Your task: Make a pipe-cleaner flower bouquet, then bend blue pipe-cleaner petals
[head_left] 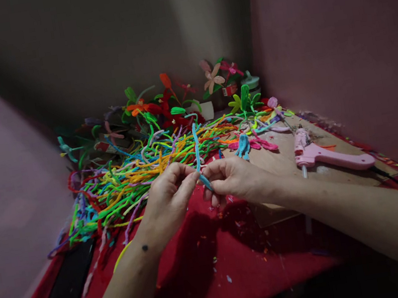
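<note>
A light blue pipe cleaner [196,147] is pinched between my two hands over the red cloth. One end stands up straight above my fingers, and the lower part looks folded over between them. My left hand [171,191] grips it with thumb and index finger. Close beside it, my right hand [232,178] pinches the short folded part from the right. Just beyond my right hand lies a looped blue pipe cleaner piece [243,147], next to a pink looped piece [264,144].
A heap of many-coloured pipe cleaners [126,190] spreads behind my hands. Finished pipe cleaner flowers [212,79] stand along the wall. A pink hot glue gun [330,154] rests on a brown board [272,157] at right. Small scraps dot the red cloth [249,277].
</note>
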A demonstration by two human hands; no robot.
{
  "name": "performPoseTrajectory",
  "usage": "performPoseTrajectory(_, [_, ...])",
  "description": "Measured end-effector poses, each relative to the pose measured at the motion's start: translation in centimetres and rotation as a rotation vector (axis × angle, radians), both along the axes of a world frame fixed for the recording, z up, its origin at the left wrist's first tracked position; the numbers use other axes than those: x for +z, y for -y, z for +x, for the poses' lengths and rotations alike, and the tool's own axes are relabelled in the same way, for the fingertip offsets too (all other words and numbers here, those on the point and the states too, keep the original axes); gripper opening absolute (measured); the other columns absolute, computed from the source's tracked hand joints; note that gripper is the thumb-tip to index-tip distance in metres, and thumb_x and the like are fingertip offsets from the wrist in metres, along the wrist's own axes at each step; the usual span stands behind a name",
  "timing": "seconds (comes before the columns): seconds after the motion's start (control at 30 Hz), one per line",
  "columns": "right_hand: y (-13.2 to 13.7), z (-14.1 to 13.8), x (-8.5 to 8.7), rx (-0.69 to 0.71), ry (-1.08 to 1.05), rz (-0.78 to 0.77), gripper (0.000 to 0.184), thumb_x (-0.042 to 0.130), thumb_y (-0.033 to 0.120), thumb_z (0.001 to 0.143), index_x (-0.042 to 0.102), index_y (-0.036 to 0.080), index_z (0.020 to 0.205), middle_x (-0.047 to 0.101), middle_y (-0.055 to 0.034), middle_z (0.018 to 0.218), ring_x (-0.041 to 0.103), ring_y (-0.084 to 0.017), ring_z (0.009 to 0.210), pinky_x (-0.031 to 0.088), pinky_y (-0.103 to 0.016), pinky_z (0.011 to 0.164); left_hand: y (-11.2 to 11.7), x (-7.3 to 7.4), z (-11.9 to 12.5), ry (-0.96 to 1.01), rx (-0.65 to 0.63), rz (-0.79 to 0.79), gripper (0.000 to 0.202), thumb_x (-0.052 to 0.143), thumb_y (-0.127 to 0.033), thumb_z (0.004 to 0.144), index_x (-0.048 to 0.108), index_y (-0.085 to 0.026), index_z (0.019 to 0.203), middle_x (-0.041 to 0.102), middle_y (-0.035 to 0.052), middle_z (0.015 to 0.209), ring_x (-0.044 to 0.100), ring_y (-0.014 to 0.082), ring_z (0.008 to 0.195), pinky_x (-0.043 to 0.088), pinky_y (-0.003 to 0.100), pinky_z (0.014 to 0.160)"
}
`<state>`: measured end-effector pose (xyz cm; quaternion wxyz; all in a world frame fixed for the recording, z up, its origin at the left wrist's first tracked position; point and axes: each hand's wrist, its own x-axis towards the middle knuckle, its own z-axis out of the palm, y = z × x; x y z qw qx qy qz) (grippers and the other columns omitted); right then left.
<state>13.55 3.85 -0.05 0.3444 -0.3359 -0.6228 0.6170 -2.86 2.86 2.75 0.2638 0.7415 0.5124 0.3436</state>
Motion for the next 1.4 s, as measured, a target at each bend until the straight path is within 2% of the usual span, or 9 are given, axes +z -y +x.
performPoseTrajectory(0.13, [0.1,0.0,-0.3,-0.015,-0.033,-0.021,0.017,0.042,0.001,0.070,0.052,0.014,0.074,0.059,0.0031,0.056,0.053,-0.006,0.041,0.043,-0.018,0.042,0.0,0.2,0.1,0.053,0.019,-0.043,0.018,0.056,-0.034,0.079,0.055,-0.017,0.073,0.050,-0.0039,0.062,0.041,0.0096,0.054,0.034,0.023,0.053])
performPoseTrajectory(0.33, [0.1,-0.2,-1.0,-0.148,0.038,0.145,0.013,0.047,0.004,0.070,0.051,0.016,0.074,0.051,0.0076,0.050,0.042,-0.004,0.037,0.033,-0.015,0.037,0.2,0.3,0.6,0.080,0.026,-0.056,0.017,0.057,-0.033,0.078,0.056,-0.016,0.072,0.052,-0.0028,0.063,0.043,0.0101,0.056,0.035,0.023,0.054])
performPoseTrajectory(0.5, [0.3,-0.2,-0.4,-0.093,0.007,0.021,0.018,0.041,0.001,0.068,0.045,0.018,0.073,0.053,0.0074,0.051,0.046,-0.005,0.036,0.036,-0.016,0.037,0.4,0.2,0.9,0.041,0.030,-0.006,0.017,0.057,-0.032,0.078,0.056,-0.017,0.071,0.052,-0.0025,0.064,0.045,0.0107,0.058,0.036,0.023,0.056])
performPoseTrajectory(0.57, [0.4,-0.2,-0.3,-0.107,0.016,0.043,0.016,0.041,0.003,0.070,0.045,0.018,0.074,0.052,0.0074,0.051,0.045,-0.005,0.036,0.035,-0.016,0.037,0.4,0.2,0.8,0.048,0.031,-0.021,0.017,0.058,-0.033,0.078,0.057,-0.017,0.072,0.052,-0.0029,0.063,0.044,0.0103,0.056,0.036,0.023,0.055])
performPoseTrajectory(0.87, [0.3,-0.1,-1.3,-0.191,0.177,0.399,0.010,0.044,0.009,0.078,0.049,0.017,0.081,0.054,0.0038,0.062,0.047,-0.007,0.052,0.035,-0.020,0.050,0.1,0.1,0.4,0.163,0.055,-0.079,0.015,0.063,-0.030,0.073,0.058,-0.016,0.073,0.055,-0.0031,0.062,0.047,0.0096,0.055,0.036,0.022,0.052])
performPoseTrajectory(1.1, [0.4,-0.2,-1.8,-0.278,0.222,0.655,0.014,0.044,0.007,0.080,0.046,0.018,0.089,0.052,0.0027,0.069,0.048,-0.010,0.061,0.038,-0.023,0.059,0.0,0.2,0.3,0.201,0.122,-0.097,0.016,0.068,-0.028,0.069,0.065,-0.015,0.077,0.065,0.0001,0.069,0.056,0.0125,0.061,0.043,0.024,0.061])
performPoseTrajectory(1.27, [0.3,0.3,-1.4,-0.506,0.294,1.118,0.022,0.048,0.016,0.086,0.055,0.016,0.106,0.057,-0.0089,0.096,0.051,-0.019,0.090,0.043,-0.035,0.080,0.2,0.2,0.5,0.172,0.068,-0.069,0.009,0.067,-0.025,0.070,0.067,-0.016,0.074,0.068,-0.0002,0.070,0.059,0.0135,0.064,0.046,0.025,0.064])
performPoseTrajectory(1.33, [0.2,0.6,-1.0,-0.544,0.396,1.215,0.020,0.049,0.019,0.086,0.062,0.015,0.101,0.058,-0.0118,0.101,0.047,-0.022,0.095,0.041,-0.039,0.082,0.3,0.1,0.5,0.145,0.029,-0.044,0.009,0.067,-0.024,0.070,0.066,-0.017,0.075,0.068,0.0001,0.071,0.059,0.0136,0.065,0.046,0.025,0.065])
performPoseTrajectory(1.4, [0.2,0.8,-0.8,-0.522,0.441,1.208,0.016,0.052,0.019,0.085,0.066,0.015,0.089,0.061,-0.0111,0.096,0.047,-0.023,0.092,0.040,-0.040,0.082,0.3,0.0,0.5,0.118,0.010,-0.011,0.008,0.065,-0.024,0.072,0.065,-0.017,0.076,0.066,0.0000,0.072,0.058,0.0128,0.065,0.045,0.024,0.064])
